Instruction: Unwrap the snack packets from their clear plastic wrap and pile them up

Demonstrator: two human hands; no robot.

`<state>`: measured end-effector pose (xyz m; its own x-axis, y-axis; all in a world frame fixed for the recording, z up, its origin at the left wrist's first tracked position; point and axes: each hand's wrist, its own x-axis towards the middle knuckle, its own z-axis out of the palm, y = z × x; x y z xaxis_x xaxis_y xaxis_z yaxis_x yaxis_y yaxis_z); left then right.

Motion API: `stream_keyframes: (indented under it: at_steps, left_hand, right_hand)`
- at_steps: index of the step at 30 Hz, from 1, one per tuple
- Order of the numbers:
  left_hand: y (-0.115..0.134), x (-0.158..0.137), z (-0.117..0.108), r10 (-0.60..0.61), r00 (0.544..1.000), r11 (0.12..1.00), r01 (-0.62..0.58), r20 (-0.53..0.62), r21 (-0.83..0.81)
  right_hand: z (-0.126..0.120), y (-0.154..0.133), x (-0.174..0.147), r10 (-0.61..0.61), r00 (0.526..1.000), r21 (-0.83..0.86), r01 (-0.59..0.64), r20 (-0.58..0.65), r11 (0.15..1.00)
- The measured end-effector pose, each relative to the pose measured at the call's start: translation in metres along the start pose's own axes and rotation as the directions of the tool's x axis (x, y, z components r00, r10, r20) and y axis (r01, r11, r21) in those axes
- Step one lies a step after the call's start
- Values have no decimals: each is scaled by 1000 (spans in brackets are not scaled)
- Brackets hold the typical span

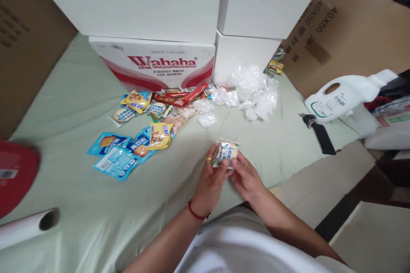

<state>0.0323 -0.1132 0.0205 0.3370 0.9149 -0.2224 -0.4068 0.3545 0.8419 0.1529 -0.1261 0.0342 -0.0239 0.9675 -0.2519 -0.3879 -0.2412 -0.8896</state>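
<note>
A small wrapped snack packet [226, 152], clear with blue print and a pale filling, is held up over the near side of the green cloth. My left hand [211, 175] grips its left side, thumb across the front; a ring and a red bracelet show on this arm. On the right side my right hand [246, 175] pinches the same packet near its lower corner. Left of the hands lie blue snack packets [117, 163] and a yellow cookie packet [160, 135]. Beyond them is a heap of mixed snacks with red stick-shaped packets [195, 94].
A pile of clear plastic wrappers [253, 89] lies before the white boxes [250, 53] and the Wahaha carton [160, 66]. At right are a white jug [346, 94], a black phone [323, 138] and keys [308, 120]. A white roll [25, 227] and a red object [17, 179] are at left.
</note>
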Motion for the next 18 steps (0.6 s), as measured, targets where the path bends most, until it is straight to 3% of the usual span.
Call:
stream_keyframes:
  at_steps: [7,10,12,14,16,18]
  left_hand:
    - [-9,11,5,-149,974,969,109,171,223]
    - [-9,18,3,-136,984,939,91,117,332]
    - [-7,26,-7,-12,999,875,-11,43,485]
    - [-3,35,-24,164,986,755,-125,0,644]
    - [0,45,-41,279,959,645,-154,-43,749]
    - [3,51,-53,291,951,609,-99,-105,787]
  right_hand:
    - [-19,-6,-11,19,973,100,4,-229,995]
    - [-42,-29,-6,-99,919,8,110,-382,994]
    - [-76,-58,7,-219,843,-74,210,-492,975]
    - [-122,-94,32,-312,770,-171,261,-557,950]
    - [-174,-131,68,-359,705,-256,254,-611,933]
    - [-219,-164,113,-330,589,-310,139,-738,941]
